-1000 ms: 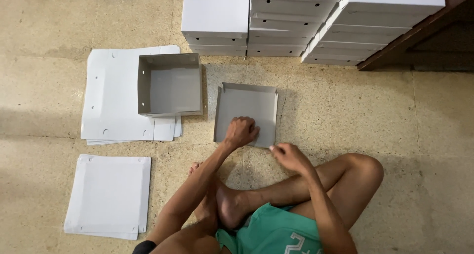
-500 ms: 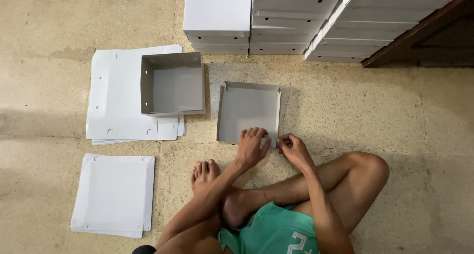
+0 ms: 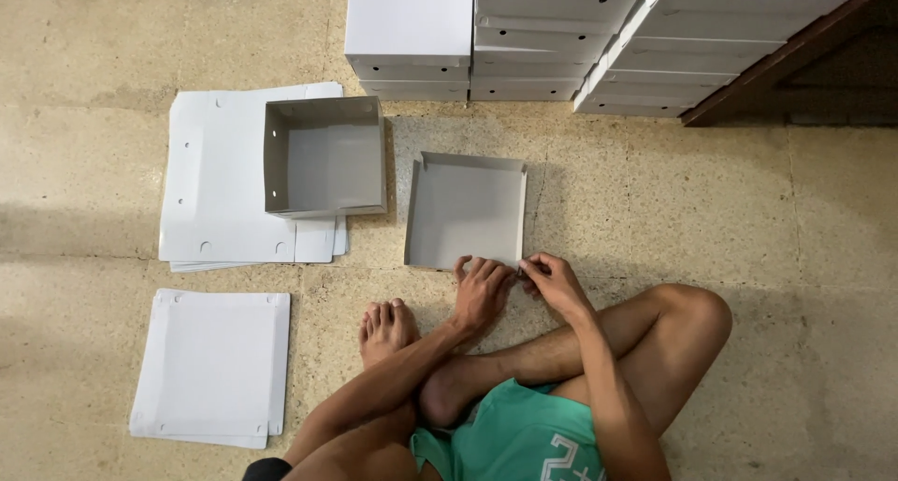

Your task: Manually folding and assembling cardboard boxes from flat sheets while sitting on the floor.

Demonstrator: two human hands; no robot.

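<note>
Folded box (image 3: 325, 158) left of tray (image 3: 465, 210)
</note>
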